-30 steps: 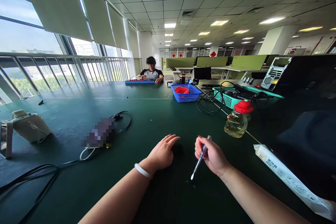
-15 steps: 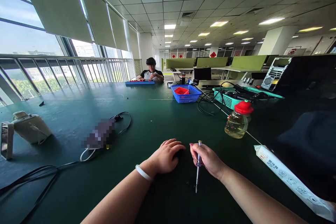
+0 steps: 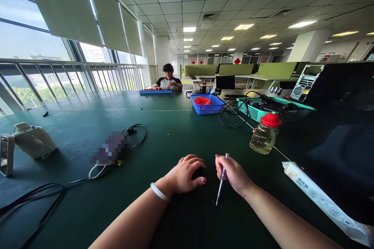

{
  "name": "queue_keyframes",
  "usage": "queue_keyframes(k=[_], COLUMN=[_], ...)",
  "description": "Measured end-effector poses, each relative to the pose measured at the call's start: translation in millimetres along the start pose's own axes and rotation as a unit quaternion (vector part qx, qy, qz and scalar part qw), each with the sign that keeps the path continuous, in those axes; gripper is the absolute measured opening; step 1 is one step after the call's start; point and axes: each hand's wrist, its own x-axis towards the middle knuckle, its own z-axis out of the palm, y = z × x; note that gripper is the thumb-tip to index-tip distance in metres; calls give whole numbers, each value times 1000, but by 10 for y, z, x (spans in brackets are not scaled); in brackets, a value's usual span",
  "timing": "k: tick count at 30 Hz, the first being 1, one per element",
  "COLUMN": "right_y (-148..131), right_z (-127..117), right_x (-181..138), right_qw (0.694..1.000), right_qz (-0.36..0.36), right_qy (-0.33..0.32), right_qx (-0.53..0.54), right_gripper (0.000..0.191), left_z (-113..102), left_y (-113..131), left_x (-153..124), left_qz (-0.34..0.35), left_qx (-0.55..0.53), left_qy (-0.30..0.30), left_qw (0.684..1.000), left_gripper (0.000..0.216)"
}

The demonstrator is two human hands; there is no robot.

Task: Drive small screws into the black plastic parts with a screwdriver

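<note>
My right hand (image 3: 233,174) is closed around a slim screwdriver (image 3: 223,179) with a see-through handle. Its shaft slants down and a little left, the tip close above or on the dark table (image 3: 163,136); whether it touches I cannot tell. Beside the tip lie a few tiny dark bits (image 3: 213,201), too small to name. My left hand (image 3: 185,175), with a white bangle (image 3: 159,192) on the wrist, rests palm down to the left, thumb apart from the curved fingers. The dark area between thumb and fingers could be shadow or a black object.
A red-lidded bottle (image 3: 264,134) and a long white packet (image 3: 324,202) are at right. Farther back stand a blue basket (image 3: 207,106) and a green basket (image 3: 253,112) with cables. On the left are a beige jug (image 3: 33,140) and black cable (image 3: 43,190). A person (image 3: 168,79) sits opposite.
My right hand has shifted slightly right, and the screwdriver now leans more, its tip a little higher in view. My left thumb has stretched outward to the right.
</note>
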Motion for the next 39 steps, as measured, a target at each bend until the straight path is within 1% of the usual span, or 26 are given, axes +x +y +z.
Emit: queue_keyframes(k=[4, 7, 11, 14, 19, 24, 28, 31, 34, 39], right_y=[-2, -6, -24, -29, -17, -41, -59, -39, 9, 95], right_z=[11, 8, -15, -21, 3, 32, 4, -69, -155, -226], right_x=[2, 6, 7, 10, 22, 9, 13, 56, 118, 189], right_qw=[1000, 1000, 999, 1000, 1000, 999, 997, 991, 984, 983], right_qz=[-3, 1, 13, 5, 2, -10, -5, -21, -32, -8], right_qy=[-6, -5, -7, 1, 23, 47, 72, 107, 133, 116], right_qx=[-13, -3, 32, 30, 7, -7, 26, 73, 113, 142], right_gripper=[52, 52, 49, 48, 49, 51, 51, 50, 47, 44], left_z=[-8, -7, 2, 4, -7, -27, -31, -25, -26, -53], left_y=[4, -1, -6, -4, 12, 23, 18, 16, 22, 56], left_x=[0, -2, -8, -13, -18, -11, 5, 13, 13, 7], left_qz=[22, 35, 42, 49, 47, 46, 38, 38, 42, 43], left_qx=[-8, -10, -13, -19, -11, 1, 7, 6, 7, 15], left_qy=[4, 5, 6, 8, -3, -17, -35, -38, -37, -43], left_qw=[1000, 999, 999, 999, 999, 999, 999, 999, 998, 998], left_gripper=[43, 43, 49, 55, 62, 63, 68, 71, 68, 53])
